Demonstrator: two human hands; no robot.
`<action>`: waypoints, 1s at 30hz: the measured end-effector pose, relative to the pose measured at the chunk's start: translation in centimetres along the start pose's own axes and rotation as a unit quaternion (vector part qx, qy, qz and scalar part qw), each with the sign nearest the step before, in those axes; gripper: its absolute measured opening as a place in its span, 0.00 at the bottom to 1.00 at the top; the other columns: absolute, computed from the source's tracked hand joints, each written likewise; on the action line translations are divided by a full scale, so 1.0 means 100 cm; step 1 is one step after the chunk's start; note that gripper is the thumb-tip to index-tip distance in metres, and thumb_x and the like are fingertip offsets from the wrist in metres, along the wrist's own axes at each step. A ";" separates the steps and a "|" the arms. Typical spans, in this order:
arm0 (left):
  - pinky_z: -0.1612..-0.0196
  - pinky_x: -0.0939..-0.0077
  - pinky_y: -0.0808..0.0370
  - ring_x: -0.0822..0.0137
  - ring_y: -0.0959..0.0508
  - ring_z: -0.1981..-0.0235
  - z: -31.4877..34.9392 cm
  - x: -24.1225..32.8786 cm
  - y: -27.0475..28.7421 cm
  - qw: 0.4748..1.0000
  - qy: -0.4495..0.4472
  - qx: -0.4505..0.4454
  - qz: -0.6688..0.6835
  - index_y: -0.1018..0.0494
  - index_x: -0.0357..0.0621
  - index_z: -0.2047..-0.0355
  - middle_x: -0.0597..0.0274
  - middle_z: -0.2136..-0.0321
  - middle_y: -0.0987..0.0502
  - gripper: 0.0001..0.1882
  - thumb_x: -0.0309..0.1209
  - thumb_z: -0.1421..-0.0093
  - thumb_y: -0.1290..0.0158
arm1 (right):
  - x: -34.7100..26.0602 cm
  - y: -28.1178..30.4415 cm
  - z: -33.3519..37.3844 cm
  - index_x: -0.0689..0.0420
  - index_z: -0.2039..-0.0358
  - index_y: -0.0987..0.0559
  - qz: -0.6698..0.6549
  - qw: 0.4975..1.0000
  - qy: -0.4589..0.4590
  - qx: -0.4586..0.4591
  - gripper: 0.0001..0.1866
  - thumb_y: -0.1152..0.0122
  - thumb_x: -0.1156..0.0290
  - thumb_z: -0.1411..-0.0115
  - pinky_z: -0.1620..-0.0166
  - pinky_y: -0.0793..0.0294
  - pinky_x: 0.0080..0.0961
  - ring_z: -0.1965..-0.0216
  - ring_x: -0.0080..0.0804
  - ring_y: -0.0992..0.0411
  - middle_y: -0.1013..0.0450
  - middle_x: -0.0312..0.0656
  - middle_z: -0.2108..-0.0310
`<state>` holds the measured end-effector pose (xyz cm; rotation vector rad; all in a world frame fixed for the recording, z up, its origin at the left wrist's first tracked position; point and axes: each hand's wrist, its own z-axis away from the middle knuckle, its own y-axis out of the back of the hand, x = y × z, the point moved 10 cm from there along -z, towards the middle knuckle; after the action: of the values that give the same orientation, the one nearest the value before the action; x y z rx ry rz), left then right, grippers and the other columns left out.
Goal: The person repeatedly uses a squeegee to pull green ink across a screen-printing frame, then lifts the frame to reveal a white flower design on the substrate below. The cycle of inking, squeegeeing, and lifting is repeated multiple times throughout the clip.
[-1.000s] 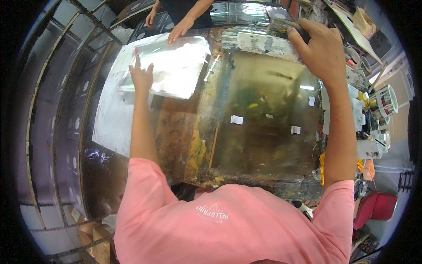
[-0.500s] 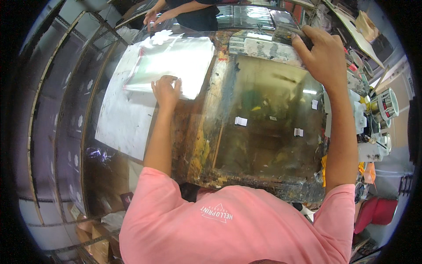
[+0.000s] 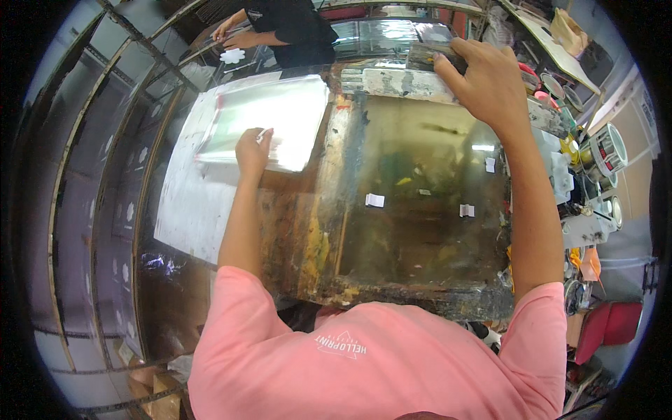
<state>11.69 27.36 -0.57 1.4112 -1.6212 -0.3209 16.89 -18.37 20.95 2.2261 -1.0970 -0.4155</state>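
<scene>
My left hand (image 3: 253, 150) is over the near edge of a stack of glossy clear plastic sheets (image 3: 294, 112). Its thumb and fingers are pinched together; a small pale bit shows at the tips, too small to name. To the right lies a screen printing frame (image 3: 327, 210) with an ink-stained border and translucent olive mesh (image 3: 420, 154). At the frame's far right, my right hand (image 3: 490, 80) has its fingers over a dark, ink-stained bar (image 3: 435, 57), thumb on the near side. The fingertips are partly hidden.
Small white paper pieces (image 3: 375, 200) lie on the mesh. White board (image 3: 192, 203) extends under the sheets. Across the table a co-worker in black (image 3: 297, 31) works near a white flower-shaped piece (image 3: 232, 56). Ink tubs (image 3: 605, 150) stand at the right; rack bars (image 3: 91, 175) line the left.
My left hand has drawn its fingers into a pinch over the sheets. My view has shifted, so the table appears lower. My right hand remains on the bar.
</scene>
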 end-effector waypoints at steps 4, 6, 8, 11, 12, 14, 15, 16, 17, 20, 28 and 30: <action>0.53 0.56 0.22 0.45 0.15 0.61 -0.011 0.047 0.015 0.998 -0.062 0.004 0.026 0.15 0.37 0.65 0.45 0.65 0.15 0.19 0.44 0.34 0.35 | 0.005 -0.005 -0.002 0.62 0.58 0.15 0.002 0.999 -0.021 -0.046 0.25 0.39 0.50 0.36 0.51 0.31 0.43 0.59 0.49 0.21 0.19 0.49 0.66; 0.54 0.57 0.22 0.47 0.15 0.62 0.005 0.088 0.002 0.993 -0.103 -0.058 0.021 0.15 0.39 0.66 0.49 0.65 0.14 0.17 0.44 0.34 0.35 | 0.005 -0.003 -0.005 0.62 0.59 0.15 0.004 0.999 -0.017 -0.041 0.25 0.40 0.50 0.36 0.51 0.31 0.44 0.60 0.49 0.21 0.19 0.50 0.66; 0.54 0.59 0.21 0.50 0.15 0.62 0.034 0.133 -0.020 0.984 -0.133 -0.115 0.010 0.14 0.40 0.66 0.51 0.64 0.13 0.17 0.44 0.36 0.33 | 0.005 -0.005 -0.009 0.63 0.60 0.15 0.011 0.999 -0.020 -0.050 0.25 0.40 0.50 0.36 0.52 0.31 0.45 0.61 0.50 0.21 0.19 0.51 0.67; 0.51 0.55 0.22 0.49 0.15 0.61 0.083 0.197 -0.055 0.976 -0.175 -0.127 0.021 0.14 0.41 0.67 0.52 0.64 0.13 0.21 0.48 0.38 0.32 | 0.008 -0.008 -0.015 0.62 0.55 0.16 0.036 0.996 -0.026 -0.071 0.25 0.39 0.50 0.36 0.52 0.31 0.47 0.63 0.53 0.21 0.20 0.52 0.68; 0.48 0.54 0.22 0.49 0.15 0.60 0.100 0.217 -0.067 0.973 -0.189 -0.121 0.043 0.14 0.40 0.66 0.52 0.64 0.13 0.23 0.52 0.39 0.32 | 0.006 -0.004 -0.016 0.62 0.62 0.16 0.022 0.998 -0.022 -0.055 0.24 0.41 0.50 0.37 0.54 0.30 0.48 0.65 0.54 0.21 0.20 0.53 0.71; 0.30 0.44 0.35 0.46 0.20 0.41 0.139 0.248 -0.119 0.939 -0.213 -0.261 0.063 0.16 0.39 0.51 0.45 0.47 0.16 0.40 0.66 0.43 0.36 | 0.010 -0.002 -0.018 0.61 0.76 0.17 0.007 0.997 -0.040 -0.058 0.26 0.43 0.49 0.39 0.56 0.28 0.49 0.68 0.55 0.21 0.21 0.56 0.75; 0.28 0.40 0.42 0.44 0.25 0.37 0.157 0.265 -0.134 0.931 -0.239 -0.271 0.052 0.19 0.37 0.46 0.43 0.42 0.21 0.47 0.71 0.45 0.39 | 0.009 0.000 -0.015 0.61 0.76 0.17 -0.008 0.998 -0.039 -0.056 0.27 0.44 0.48 0.38 0.55 0.28 0.49 0.67 0.55 0.20 0.20 0.56 0.74; 0.26 0.37 0.49 0.42 0.30 0.32 0.175 0.283 -0.145 0.924 -0.274 -0.262 0.046 0.23 0.35 0.41 0.41 0.37 0.25 0.55 0.76 0.48 0.42 | 0.007 0.002 -0.014 0.62 0.76 0.17 -0.005 0.998 -0.036 -0.055 0.27 0.45 0.48 0.38 0.55 0.29 0.49 0.66 0.55 0.20 0.20 0.56 0.74; 0.23 0.33 0.56 0.41 0.35 0.28 0.191 0.296 -0.162 0.911 -0.297 -0.285 0.017 0.26 0.32 0.37 0.39 0.33 0.29 0.62 0.81 0.50 0.45 | 0.006 0.002 -0.015 0.62 0.76 0.17 -0.003 0.998 -0.032 -0.053 0.27 0.45 0.48 0.38 0.54 0.29 0.49 0.66 0.55 0.20 0.20 0.56 0.73; 0.22 0.32 0.71 0.41 0.51 0.20 0.214 0.319 -0.193 0.903 -0.282 -0.323 0.023 0.37 0.35 0.27 0.39 0.22 0.48 0.70 0.84 0.53 0.47 | 0.003 0.002 -0.017 0.62 0.76 0.17 -0.008 0.998 -0.022 -0.054 0.28 0.45 0.48 0.37 0.53 0.29 0.49 0.66 0.54 0.20 0.20 0.56 0.74; 0.25 0.23 0.71 0.42 0.46 0.22 0.232 0.348 -0.194 0.892 -0.311 -0.326 0.040 0.33 0.35 0.30 0.40 0.26 0.40 0.70 0.86 0.54 0.49 | 0.008 -0.002 -0.022 0.63 0.75 0.17 -0.017 0.999 -0.013 -0.043 0.27 0.46 0.49 0.38 0.53 0.28 0.48 0.68 0.54 0.20 0.20 0.55 0.75; 0.25 0.23 0.71 0.42 0.45 0.23 0.235 0.349 -0.192 0.887 -0.318 -0.332 0.036 0.31 0.35 0.31 0.42 0.27 0.37 0.69 0.86 0.54 0.50 | 0.009 -0.003 -0.023 0.63 0.74 0.16 -0.015 0.999 -0.009 -0.040 0.27 0.46 0.49 0.38 0.53 0.27 0.48 0.67 0.53 0.19 0.19 0.55 0.74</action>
<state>9.27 -17.75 -10.44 0.7335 -1.8018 -1.2687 18.78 -18.05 22.54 2.1753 -1.0383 -0.4853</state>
